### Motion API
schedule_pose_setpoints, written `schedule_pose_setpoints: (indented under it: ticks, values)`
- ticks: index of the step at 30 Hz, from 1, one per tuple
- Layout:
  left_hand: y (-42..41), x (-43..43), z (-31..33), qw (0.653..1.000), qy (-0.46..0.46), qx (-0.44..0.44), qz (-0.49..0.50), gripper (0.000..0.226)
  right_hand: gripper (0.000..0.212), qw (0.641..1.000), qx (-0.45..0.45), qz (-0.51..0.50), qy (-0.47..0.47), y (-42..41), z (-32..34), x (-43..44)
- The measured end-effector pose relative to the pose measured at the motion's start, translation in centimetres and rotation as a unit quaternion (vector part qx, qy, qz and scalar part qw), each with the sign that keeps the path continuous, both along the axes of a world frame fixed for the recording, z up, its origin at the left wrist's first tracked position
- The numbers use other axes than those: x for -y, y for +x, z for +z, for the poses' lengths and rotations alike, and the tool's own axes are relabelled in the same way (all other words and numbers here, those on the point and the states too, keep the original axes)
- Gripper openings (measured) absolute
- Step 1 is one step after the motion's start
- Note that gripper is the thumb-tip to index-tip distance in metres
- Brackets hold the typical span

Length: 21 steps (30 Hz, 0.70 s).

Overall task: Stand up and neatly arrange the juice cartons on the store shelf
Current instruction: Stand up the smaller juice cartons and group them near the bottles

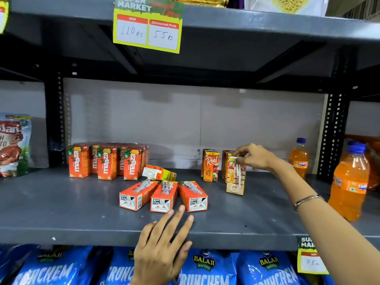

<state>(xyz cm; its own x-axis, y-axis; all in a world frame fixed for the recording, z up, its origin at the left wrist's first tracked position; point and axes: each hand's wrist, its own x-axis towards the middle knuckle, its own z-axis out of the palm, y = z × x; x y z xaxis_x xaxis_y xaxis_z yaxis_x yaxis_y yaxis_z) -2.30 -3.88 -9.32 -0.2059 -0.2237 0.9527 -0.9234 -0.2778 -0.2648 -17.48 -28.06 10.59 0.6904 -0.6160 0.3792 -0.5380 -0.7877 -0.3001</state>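
Head cam, left to right: upright Maaza cartons (107,163) already lined up at back left of the shelf (51,202), so roughly half done. Mid-shelf, three orange cartons (163,195) lying flat side by side plus a tipped carton (159,172) just behind, all left to stand. Left hand (164,249) open, flat on the shelf edge, gripping nothing. Further right, Real apple carton (210,166) upright; right hand (255,156) pinching the top of a tan carton (236,177), nearly upright.
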Motion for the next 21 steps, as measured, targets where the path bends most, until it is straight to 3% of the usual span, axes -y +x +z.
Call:
schedule_pose_setpoints:
  ticks: [4, 9, 15, 21]
  values:
    - [0.0, 0.0, 0.0, 1.0, -0.004, -0.004, -0.001, 0.039, 0.04, 1.0, -0.001, -0.018, -0.01, 0.0, -0.3, -0.4]
    - [-0.1, -0.1, 0.0, 1.0, -0.007, -0.014, -0.002, 0.036, 0.046, 0.986, 0.021, 0.094, 0.136, -0.1, -0.2, -0.8]
    - [0.0, 0.0, -0.1, 1.0, -0.004, -0.011, 0.003, 0.036, 0.046, 0.998, -0.012, 0.028, 0.052, -0.3, 0.1, -0.3]
    - [0.0, 0.0, -0.1, 1.0, -0.005, -0.009, 0.004, 0.036, 0.049, 0.984, 0.019, 0.085, 0.153, -1.0, -0.4, 0.8]
